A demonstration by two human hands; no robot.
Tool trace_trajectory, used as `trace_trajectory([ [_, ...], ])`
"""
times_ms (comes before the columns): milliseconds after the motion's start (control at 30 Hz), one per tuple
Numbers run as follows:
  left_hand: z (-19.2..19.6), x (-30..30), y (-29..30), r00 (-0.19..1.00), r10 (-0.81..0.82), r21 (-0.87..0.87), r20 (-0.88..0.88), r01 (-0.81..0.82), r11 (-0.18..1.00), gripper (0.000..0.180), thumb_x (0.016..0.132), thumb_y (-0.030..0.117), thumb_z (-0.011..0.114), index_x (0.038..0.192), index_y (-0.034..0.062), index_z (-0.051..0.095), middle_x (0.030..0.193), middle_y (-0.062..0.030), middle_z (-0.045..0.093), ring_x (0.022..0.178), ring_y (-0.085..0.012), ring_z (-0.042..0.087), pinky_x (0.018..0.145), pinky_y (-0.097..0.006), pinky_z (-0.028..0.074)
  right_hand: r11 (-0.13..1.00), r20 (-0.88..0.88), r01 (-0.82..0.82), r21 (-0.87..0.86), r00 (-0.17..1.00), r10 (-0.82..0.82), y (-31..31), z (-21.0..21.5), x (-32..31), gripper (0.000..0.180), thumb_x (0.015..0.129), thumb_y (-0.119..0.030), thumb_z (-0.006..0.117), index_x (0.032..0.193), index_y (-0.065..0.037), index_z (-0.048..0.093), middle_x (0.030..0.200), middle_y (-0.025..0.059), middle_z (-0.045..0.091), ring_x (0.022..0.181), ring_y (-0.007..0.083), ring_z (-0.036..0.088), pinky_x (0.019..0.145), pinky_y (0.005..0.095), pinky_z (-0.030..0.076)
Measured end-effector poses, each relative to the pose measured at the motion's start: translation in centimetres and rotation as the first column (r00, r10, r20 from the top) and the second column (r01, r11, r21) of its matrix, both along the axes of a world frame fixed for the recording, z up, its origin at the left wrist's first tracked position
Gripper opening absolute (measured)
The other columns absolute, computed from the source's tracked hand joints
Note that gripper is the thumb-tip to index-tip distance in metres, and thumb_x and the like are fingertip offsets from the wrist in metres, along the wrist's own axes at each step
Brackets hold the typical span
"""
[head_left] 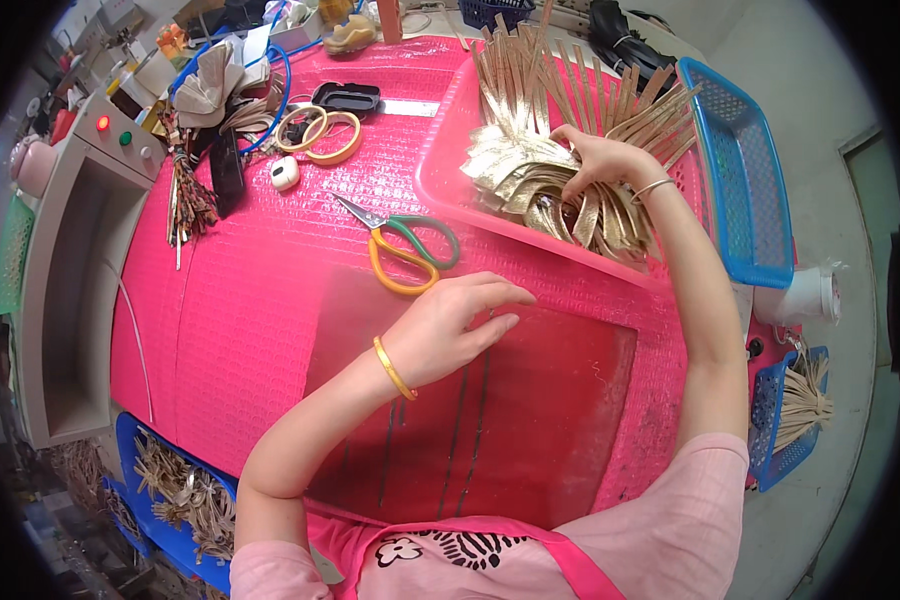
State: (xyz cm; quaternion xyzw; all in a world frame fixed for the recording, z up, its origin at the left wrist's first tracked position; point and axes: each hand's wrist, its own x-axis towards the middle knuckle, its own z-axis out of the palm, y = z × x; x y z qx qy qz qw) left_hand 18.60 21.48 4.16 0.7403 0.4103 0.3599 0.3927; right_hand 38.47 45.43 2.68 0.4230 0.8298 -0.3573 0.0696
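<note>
— Is the worktop [235, 320] brightly lit?
— Yes; white glints are scattered across its far part, and a sheen is given off by the gold strips [510, 165].
— And toward the edges?
— Lines are bent; corners are swallowed by black.

Right fingers [576, 140] on gold strips [515, 165] in pink basket [448, 162]; left fingers [498, 293] above red sheet [550, 400], near scissors [379, 222].

From tape rolls [355, 145]: black case [347, 97] just beyond, white case [285, 174] just nearer; leftward, blue cord [288, 82], then phone [227, 172], then grey machine [113, 133].
</note>
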Motion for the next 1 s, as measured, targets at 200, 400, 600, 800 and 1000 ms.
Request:
trace_trajectory([
  [200,-0.2,-1.0,-0.4,1.000,0.013,-0.108,-0.024,-0.016,0.994,0.022,0.077,0.007,0.053,0.097,0.0004,0.056,0.092,-0.0141,0.059,0.087,-0.0258,0.056,0.078,-0.032,0.043,0.991,0.085,-0.054,0.126,0.995,0.043,-1.6,0.3,-1.1,0.079,0.053,-0.010,0.067,0.121,-0.006,0.027,0.097,0.0205,0.053,0.089,0.0297,0.054,0.080,0.0337,0.041],
  [400,-0.1,-0.9,-0.9,0.999,0.007,-0.156,0.034,-0.002,0.988,0.022,0.078,0.008,0.053,0.098,-0.0001,0.057,0.092,-0.0135,0.059,0.087,-0.0241,0.056,0.078,-0.031,0.043,0.996,-0.057,0.007,0.086,0.998,-0.002,-0.7,1.9,-0.6,0.073,0.054,-0.006,0.058,0.121,-0.006,0.029,0.093,0.0133,0.053,0.079,0.0179,0.053,0.069,0.0265,0.043],
  [600,-0.3,-2.2,-1.4,0.993,0.055,-0.318,0.101,-0.020,0.948,0.024,0.081,0.007,0.051,0.103,-0.0013,0.056,0.097,-0.0086,0.059,0.092,-0.0137,0.054,0.083,-0.027,0.042,0.995,-0.263,0.018,-0.095,0.964,-0.043,0.3,5.3,1.2,0.071,0.052,-0.004,0.052,0.120,-0.004,0.033,0.099,0.0081,0.050,0.090,0.0124,0.047,0.080,0.0211,0.036],
  [800,-0.4,-2.3,-2.2,0.990,0.062,-0.393,0.130,-0.006,0.919,0.023,0.082,0.007,0.051,0.103,-0.0011,0.056,0.098,-0.0075,0.058,0.093,-0.0124,0.053,0.083,-0.026,0.042,0.997,-0.171,0.054,-0.049,0.983,-0.062,0.2,2.6,0.7,0.065,0.055,-0.002,0.052,0.118,-0.003,0.034,0.095,0.0066,0.050,0.087,0.0119,0.047,0.077,0.0207,0.038],
  [1000,-0.6,-2.1,-2.4,0.992,0.051,-0.408,0.114,0.000,0.913,0.023,0.082,0.008,0.051,0.103,-0.0008,0.056,0.098,-0.0075,0.058,0.093,-0.0124,0.053,0.083,-0.027,0.043,0.990,-0.131,0.018,0.141,0.991,0.000,-0.9,-0.5,-0.3,0.068,0.056,-0.008,0.058,0.119,-0.002,0.033,0.100,0.0137,0.053,0.093,0.0196,0.050,0.082,0.0263,0.038],
])
